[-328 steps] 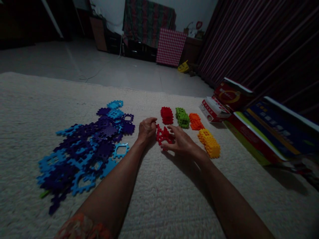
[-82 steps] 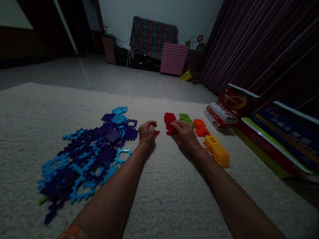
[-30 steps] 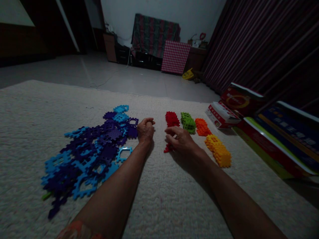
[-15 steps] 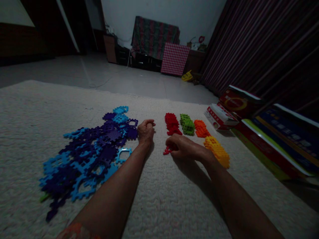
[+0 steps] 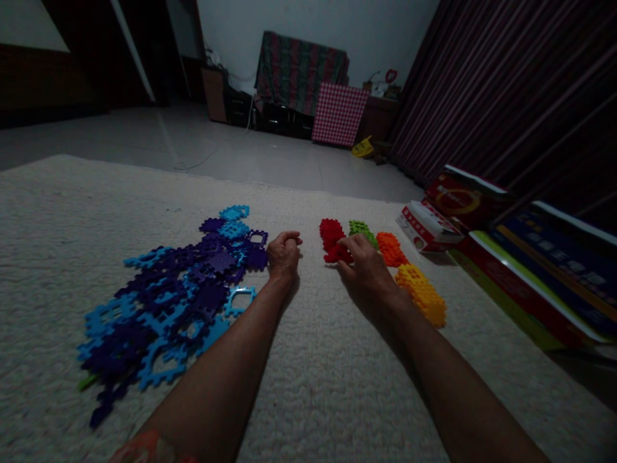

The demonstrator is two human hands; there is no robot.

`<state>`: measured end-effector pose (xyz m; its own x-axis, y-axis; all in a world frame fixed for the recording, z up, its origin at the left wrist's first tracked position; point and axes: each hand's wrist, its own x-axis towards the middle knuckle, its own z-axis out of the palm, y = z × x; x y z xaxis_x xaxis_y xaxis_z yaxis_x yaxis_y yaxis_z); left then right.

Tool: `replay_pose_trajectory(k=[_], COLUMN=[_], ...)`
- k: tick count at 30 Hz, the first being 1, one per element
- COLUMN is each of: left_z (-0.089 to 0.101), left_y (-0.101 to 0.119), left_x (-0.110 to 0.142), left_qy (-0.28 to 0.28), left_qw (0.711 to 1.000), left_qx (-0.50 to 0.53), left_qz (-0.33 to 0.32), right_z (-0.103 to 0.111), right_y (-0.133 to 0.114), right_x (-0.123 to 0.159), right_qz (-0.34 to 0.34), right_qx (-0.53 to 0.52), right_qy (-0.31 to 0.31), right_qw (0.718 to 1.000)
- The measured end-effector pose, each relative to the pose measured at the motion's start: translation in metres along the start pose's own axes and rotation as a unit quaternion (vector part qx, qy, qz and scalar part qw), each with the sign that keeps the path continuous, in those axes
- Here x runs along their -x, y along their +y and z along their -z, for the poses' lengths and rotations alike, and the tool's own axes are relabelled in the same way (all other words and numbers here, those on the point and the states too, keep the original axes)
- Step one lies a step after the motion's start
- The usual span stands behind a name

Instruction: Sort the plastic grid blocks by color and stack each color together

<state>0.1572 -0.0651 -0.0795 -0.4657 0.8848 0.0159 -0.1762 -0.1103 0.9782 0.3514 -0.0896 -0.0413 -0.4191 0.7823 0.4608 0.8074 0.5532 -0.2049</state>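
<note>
My right hand (image 5: pixel 364 263) is at the near end of the row of red toothed plastic tiles (image 5: pixel 331 228). Its thumb and fingers close on a red building tile (image 5: pixel 339 253) that lies against that row. Part of this tile is hidden by the fingers. My left hand (image 5: pixel 284 254) rests on the mat in a loose fist, with nothing visible in it. Right beside it spreads a heap of purple and light blue interlocking tiles (image 5: pixel 207 296).
Right of the red row stand rows of green tiles (image 5: pixel 361 230), orange tiles (image 5: pixel 390 249) and yellow tiles (image 5: pixel 421 296). Several boxes, one of them a small red and white box (image 5: pixel 427 225), line the right edge of the pale mat (image 5: pixel 308 386). A dark curtain (image 5: pixel 463 83) hangs behind.
My right hand has picked up the loose red tile from the mat nearer to me and moved forward with it to the red row. My left hand has stayed in place.
</note>
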Motion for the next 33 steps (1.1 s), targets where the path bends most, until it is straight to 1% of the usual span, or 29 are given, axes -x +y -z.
replay_pose_trajectory(k=[4, 9, 15, 20, 23, 26, 31, 33], left_z=[0.000, 0.001, 0.001, 0.001, 0.000, 0.000, 0.001, 0.002], left_y=[0.002, 0.001, -0.003, -0.006, -0.006, -0.006, -0.005, -0.005], left_x=[0.001, 0.000, 0.000, -0.002, -0.003, -0.003, -0.003, -0.003], left_qy=[-0.001, -0.004, -0.006, -0.015, -0.016, -0.017, -0.022, -0.026], left_qw=[1.000, 1.000, 1.000, 1.000, 1.000, 1.000, 0.999, 0.998], left_qx=[0.004, 0.003, -0.005, -0.004, -0.009, -0.010, -0.030, -0.037], left_qz=[-0.001, -0.006, -0.018, -0.011, -0.009, -0.010, -0.023, -0.033], right_z=[-0.002, -0.004, -0.007, -0.004, -0.001, -0.003, -0.020, -0.026], right_y=[-0.002, -0.001, 0.004, 0.002, -0.008, -0.027, -0.057, -0.063], right_x=[0.001, 0.002, 0.004, 0.003, 0.003, 0.006, 0.023, 0.029], right_qz=[0.011, 0.008, 0.007, 0.011, 0.032, 0.055, 0.075, 0.062], right_qx=[0.027, 0.055, 0.065, 0.072, 0.061, 0.030, 0.001, 0.004], right_qy=[-0.007, -0.017, -0.012, -0.012, 0.001, 0.010, -0.020, -0.025], right_qw=[1.000, 0.998, 0.998, 0.997, 0.998, 0.998, 0.997, 0.998])
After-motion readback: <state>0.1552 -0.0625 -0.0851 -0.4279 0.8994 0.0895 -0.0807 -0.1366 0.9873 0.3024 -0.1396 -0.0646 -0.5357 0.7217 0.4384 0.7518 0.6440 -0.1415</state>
